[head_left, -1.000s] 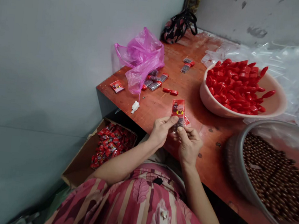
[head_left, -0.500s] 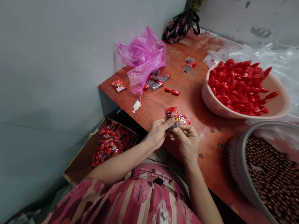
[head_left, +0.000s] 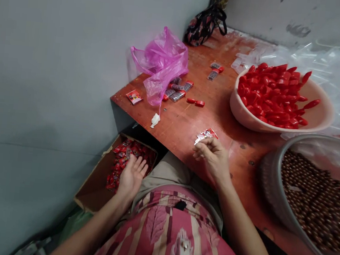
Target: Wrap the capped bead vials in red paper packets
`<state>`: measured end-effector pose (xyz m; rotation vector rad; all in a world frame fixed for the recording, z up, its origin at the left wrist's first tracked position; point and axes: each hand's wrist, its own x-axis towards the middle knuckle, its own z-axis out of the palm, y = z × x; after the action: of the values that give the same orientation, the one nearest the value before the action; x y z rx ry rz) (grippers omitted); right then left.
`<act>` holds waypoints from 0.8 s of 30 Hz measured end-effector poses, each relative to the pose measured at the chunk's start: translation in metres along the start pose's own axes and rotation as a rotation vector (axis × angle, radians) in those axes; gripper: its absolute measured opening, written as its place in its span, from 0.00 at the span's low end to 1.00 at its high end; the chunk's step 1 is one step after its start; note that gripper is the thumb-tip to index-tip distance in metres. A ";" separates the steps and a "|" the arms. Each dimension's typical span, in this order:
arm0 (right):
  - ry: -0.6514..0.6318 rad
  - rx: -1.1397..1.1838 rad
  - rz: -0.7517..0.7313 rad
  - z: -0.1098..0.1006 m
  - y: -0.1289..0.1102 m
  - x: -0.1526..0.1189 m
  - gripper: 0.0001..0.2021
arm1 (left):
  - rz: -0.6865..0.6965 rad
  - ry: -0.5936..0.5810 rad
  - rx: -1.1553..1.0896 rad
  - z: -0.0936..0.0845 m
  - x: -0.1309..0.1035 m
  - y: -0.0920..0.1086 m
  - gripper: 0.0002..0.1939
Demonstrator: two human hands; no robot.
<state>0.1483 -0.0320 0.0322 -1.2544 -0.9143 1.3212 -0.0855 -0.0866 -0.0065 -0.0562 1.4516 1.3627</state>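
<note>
My left hand is over the cardboard box at the lower left, palm up with its fingers apart and nothing in it. Many small red packets fill the box. At the table's front edge my right hand pinches a red and silver packet between thumb and fingers. Whether that is one packet or a few stacked ones, I cannot tell.
The red table bears a pink bag, filled tubes, red caps and a lone packet. Rightward stand a bowl of red caps and a grey basin of brown balls.
My left hand has left the right one, moved down and left to the box, and opened. The packet both hands held is gone from between them. My right hand has stayed near the same spot.
</note>
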 end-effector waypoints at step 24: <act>0.330 -0.214 -0.060 -0.054 0.004 0.031 0.23 | 1.368 -0.917 1.151 0.179 0.026 -0.057 0.14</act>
<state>0.2032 -0.0088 0.0139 -1.5437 -0.8634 0.9497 0.0553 0.0402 -0.0184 2.2889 1.1398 0.9290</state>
